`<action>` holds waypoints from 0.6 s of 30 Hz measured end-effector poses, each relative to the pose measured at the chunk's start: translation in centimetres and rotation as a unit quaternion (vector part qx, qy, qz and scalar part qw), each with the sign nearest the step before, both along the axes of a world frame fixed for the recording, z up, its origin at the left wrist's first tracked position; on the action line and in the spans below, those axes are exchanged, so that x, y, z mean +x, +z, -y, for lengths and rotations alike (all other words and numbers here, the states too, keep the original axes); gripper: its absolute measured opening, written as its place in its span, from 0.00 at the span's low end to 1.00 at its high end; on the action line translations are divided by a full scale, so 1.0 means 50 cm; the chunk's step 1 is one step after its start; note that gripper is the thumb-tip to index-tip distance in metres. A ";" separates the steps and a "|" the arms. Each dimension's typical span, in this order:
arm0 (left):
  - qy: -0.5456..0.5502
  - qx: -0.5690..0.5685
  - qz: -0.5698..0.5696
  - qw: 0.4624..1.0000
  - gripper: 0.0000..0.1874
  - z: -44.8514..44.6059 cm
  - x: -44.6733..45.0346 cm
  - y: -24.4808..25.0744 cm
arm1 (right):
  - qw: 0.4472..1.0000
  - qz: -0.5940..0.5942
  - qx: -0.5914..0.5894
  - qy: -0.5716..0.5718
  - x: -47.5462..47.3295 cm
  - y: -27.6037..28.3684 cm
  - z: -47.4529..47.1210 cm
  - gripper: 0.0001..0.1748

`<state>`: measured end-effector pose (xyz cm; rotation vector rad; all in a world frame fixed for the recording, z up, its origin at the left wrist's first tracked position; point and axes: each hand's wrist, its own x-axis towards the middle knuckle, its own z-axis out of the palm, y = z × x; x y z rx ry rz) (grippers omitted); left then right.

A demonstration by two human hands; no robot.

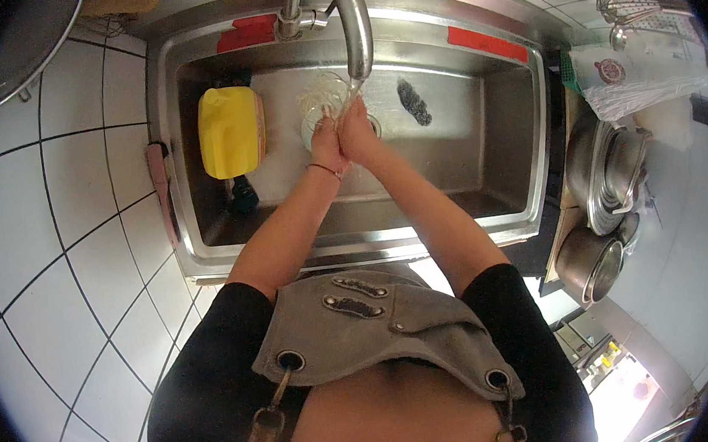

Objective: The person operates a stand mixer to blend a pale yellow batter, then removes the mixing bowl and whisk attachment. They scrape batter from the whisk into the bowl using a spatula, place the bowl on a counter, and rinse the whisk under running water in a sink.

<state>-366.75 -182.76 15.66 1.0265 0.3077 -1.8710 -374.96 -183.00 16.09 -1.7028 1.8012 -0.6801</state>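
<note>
Both my hands are together in a stainless steel sink, below the curved metal faucet. A thin stream of water falls from the spout onto my right hand. Touching it at the wrist is my left hand, whose fingers reach to a clear, round vessel, apparently glass. Glare and splashing blur its outline, so whether either hand grips it is unclear. The drain shows partly behind my right hand. To the right on the sink floor lies a dark grey metal scouring pad.
A yellow plastic container occupies the sink's left side, with a dark object by it. A pink-handled tool rests outside the left rim. Metal pots, whisks and a plastic bag are at right.
</note>
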 end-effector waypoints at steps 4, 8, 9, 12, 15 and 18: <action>-0.024 -0.025 0.126 0.991 0.15 0.039 0.007 -0.003 | 0.984 -0.103 0.130 0.067 0.001 0.097 0.014 0.26; -0.027 -0.011 0.094 0.995 0.14 0.030 0.014 -0.008 | 0.952 -0.217 0.130 0.174 -0.014 0.135 0.063 0.21; -0.033 0.005 0.103 0.994 0.14 0.022 0.020 -0.009 | 0.945 -0.246 0.111 0.183 -0.013 0.129 0.070 0.20; -0.013 0.019 0.062 0.998 0.14 0.002 0.025 -0.001 | 0.976 -0.181 0.026 0.121 0.004 0.095 0.066 0.19; 0.028 0.024 0.039 0.999 0.16 0.014 0.023 0.013 | 0.982 -0.167 0.023 0.086 0.024 0.084 0.044 0.21; 0.089 0.006 0.032 0.995 0.15 0.025 0.026 0.038 | 0.990 -0.115 0.079 0.025 0.035 0.115 0.034 0.23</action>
